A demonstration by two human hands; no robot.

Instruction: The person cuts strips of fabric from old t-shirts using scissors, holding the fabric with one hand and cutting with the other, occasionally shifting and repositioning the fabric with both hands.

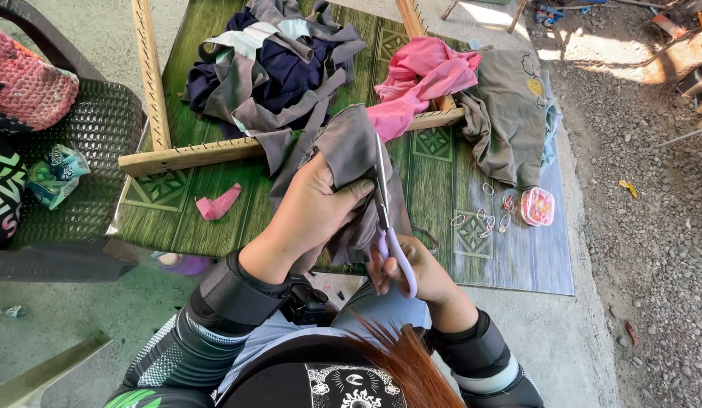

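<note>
My left hand (309,210) grips a piece of grey cloth (349,151), holding it up over the green mat. My right hand (411,270) holds a pair of scissors with lilac handles (397,257); the blades (381,181) point away from me and lie along the cloth's right edge. Both forearms wear dark sleeves. The lower part of the cloth hangs down between my hands.
A wooden peg frame (186,155) lies across the green patterned mat (434,170). On it lie a heap of navy and grey strips (279,64), pink cloth (419,83) and a grey garment (509,113). A small pink box (537,206), loose rings (483,219), a pink scrap (217,205), a dark chair (79,151), gravel at right.
</note>
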